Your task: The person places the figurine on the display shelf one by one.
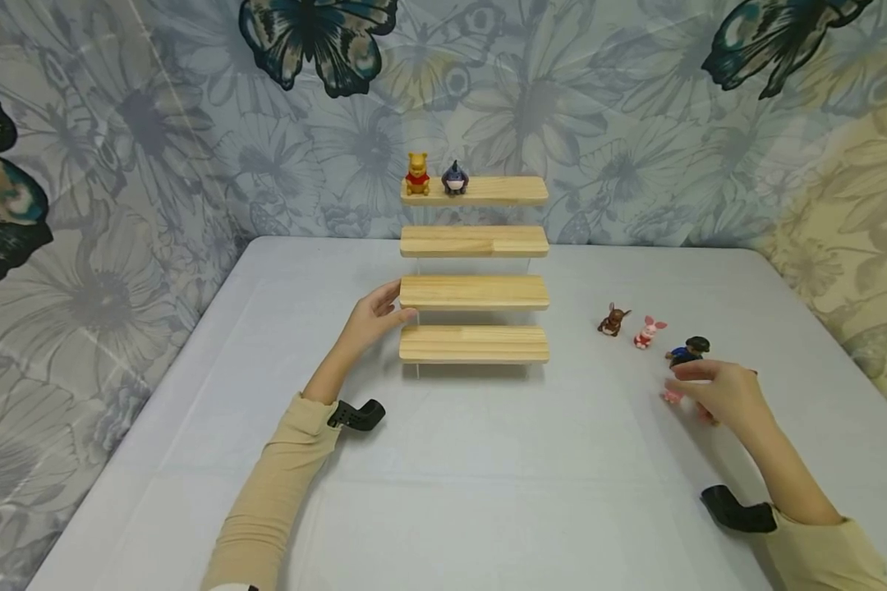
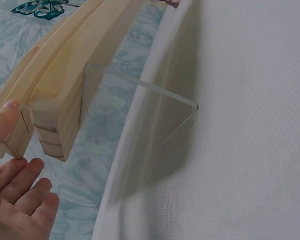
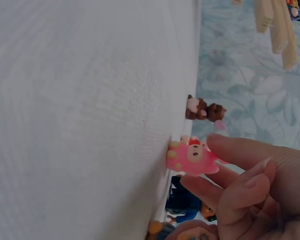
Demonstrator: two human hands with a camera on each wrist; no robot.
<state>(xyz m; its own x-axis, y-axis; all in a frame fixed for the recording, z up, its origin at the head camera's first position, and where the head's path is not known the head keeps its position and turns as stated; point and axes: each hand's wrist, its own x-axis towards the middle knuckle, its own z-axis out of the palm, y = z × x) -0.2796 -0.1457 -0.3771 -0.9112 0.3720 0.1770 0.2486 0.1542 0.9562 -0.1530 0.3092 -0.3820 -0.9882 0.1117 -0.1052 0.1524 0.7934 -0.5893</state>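
A four-step wooden display shelf [image 1: 475,293] with clear supports stands on the white table. At the left end of its second step from the bottom, my left hand [image 1: 373,318] grips the board between thumb and fingers. In the left wrist view the thumb lies against the board [image 2: 55,95]. On the right, my right hand [image 1: 724,398] has its thumb and fingers around a small pink star-shaped figurine [image 3: 192,156], pinching it while it stands on the table. Beside it are a dark-capped figurine in blue [image 1: 687,351] and another figurine [image 1: 707,414] partly hidden under the hand.
A yellow bear figurine [image 1: 417,174] and a grey-purple donkey figurine [image 1: 455,178] stand on the top step's left half. Farther back on the table [image 1: 488,484] are a brown long-eared figurine [image 1: 612,320] and a pink pig figurine [image 1: 648,332]. Butterfly-patterned cloth [image 1: 599,123] hangs behind.
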